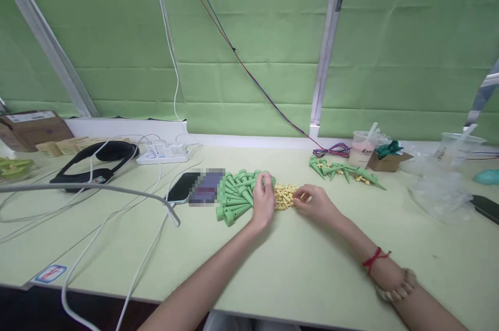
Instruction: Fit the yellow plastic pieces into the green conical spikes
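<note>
I see both hands working at the middle of the pale green table [296, 263]. My left hand [263, 201] rests on the right edge of a heap of green cones [235, 197], with the fingers curled down over one or two of them; I cannot tell whether a cone is actually gripped. My right hand [316, 203] lies just to the right, with its fingertips pinched together at the edge of a small heap of yellow pegs [284, 196]. The peg heap lies between the two hands and touches the cone heap.

Progress, as I judge it: a second group of green cones [343, 170] lies well apart, further back and to the right, and yellow parts show among them. I read these as finished pieces, cone and peg joined. The near heap of loose cones is the larger, so most of the work appears to remain.

Labels and writing:
- A sticker [50, 273] at the near left table edge bears a red mark; its text is too small to read.
- A plastic cup [362, 148] carries dark print, not legible.
- A cardboard box [31, 128] at far left has a white label, not legible.
- A phone [183, 187] lies left of the cones; the area beside it is blurred out.
</note>
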The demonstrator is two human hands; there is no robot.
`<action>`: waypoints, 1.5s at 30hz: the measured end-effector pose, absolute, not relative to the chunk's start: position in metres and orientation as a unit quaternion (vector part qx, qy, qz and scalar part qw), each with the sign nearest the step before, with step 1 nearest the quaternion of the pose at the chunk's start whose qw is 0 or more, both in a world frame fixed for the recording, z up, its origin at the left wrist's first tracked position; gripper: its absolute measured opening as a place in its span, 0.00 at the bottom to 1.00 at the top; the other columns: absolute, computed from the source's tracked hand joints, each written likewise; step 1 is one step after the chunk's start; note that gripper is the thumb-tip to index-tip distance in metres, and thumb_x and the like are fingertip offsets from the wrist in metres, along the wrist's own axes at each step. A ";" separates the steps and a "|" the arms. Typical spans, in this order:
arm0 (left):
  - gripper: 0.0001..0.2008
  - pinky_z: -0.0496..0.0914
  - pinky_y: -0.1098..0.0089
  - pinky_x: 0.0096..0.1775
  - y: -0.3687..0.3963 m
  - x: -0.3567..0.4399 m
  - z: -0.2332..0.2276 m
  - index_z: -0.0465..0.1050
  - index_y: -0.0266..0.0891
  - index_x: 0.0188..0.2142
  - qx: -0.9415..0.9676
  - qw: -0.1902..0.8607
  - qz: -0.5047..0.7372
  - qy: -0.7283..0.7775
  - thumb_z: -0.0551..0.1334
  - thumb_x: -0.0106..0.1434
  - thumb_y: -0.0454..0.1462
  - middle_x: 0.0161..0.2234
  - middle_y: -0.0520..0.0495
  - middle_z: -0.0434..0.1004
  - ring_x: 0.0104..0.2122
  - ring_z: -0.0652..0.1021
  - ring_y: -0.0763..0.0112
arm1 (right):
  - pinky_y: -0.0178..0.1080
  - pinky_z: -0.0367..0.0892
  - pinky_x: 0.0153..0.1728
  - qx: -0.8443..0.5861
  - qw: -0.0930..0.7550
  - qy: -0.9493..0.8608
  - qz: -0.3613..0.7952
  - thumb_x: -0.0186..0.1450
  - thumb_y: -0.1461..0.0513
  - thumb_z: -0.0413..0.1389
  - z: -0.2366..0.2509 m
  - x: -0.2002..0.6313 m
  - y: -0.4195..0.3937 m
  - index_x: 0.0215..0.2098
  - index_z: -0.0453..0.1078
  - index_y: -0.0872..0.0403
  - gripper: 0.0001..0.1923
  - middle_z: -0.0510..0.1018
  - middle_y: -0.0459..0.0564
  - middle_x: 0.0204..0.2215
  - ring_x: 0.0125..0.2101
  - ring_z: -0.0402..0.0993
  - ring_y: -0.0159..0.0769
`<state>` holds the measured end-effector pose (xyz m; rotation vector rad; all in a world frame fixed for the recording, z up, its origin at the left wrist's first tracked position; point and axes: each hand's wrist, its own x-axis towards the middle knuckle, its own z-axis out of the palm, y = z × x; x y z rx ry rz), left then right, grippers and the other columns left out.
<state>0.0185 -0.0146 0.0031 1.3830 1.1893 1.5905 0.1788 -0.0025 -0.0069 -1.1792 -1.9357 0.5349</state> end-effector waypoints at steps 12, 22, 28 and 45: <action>0.18 0.60 0.74 0.23 -0.020 0.025 -0.005 0.63 0.41 0.37 0.582 0.366 0.589 0.425 0.46 0.64 0.52 0.24 0.53 0.61 0.21 0.64 0.76 | 0.34 0.67 0.18 -0.387 0.452 -0.635 0.492 0.45 0.48 0.64 0.000 0.148 -0.017 0.29 0.68 0.55 0.23 0.71 0.45 0.22 0.21 0.68 0.31; 0.21 0.60 0.74 0.22 -0.024 0.026 0.004 0.64 0.38 0.31 0.599 0.377 0.583 0.399 0.47 0.62 0.53 0.24 0.52 0.62 0.21 0.64 0.76 | 0.35 0.69 0.26 -0.311 0.410 -0.622 0.590 0.49 0.47 0.64 -0.002 0.150 -0.017 0.27 0.60 0.54 0.23 0.73 0.42 0.18 0.19 0.70 0.28; 0.20 0.55 0.73 0.22 -0.022 0.020 0.008 0.65 0.39 0.32 0.634 0.331 0.568 0.408 0.46 0.63 0.51 0.19 0.55 0.59 0.18 0.58 0.76 | 0.35 0.69 0.30 -0.275 0.419 -0.510 0.699 0.49 0.46 0.63 -0.005 0.151 -0.015 0.31 0.65 0.55 0.24 0.76 0.45 0.22 0.22 0.73 0.29; 0.16 0.56 0.72 0.26 -0.018 0.014 0.003 0.72 0.43 0.32 0.709 0.250 0.449 0.483 0.49 0.62 0.46 0.19 0.53 0.65 0.21 0.64 0.71 | 0.44 0.70 0.41 -0.334 0.392 -0.608 0.604 0.47 0.50 0.66 -0.010 0.158 -0.010 0.24 0.60 0.55 0.23 0.78 0.46 0.22 0.31 0.78 0.38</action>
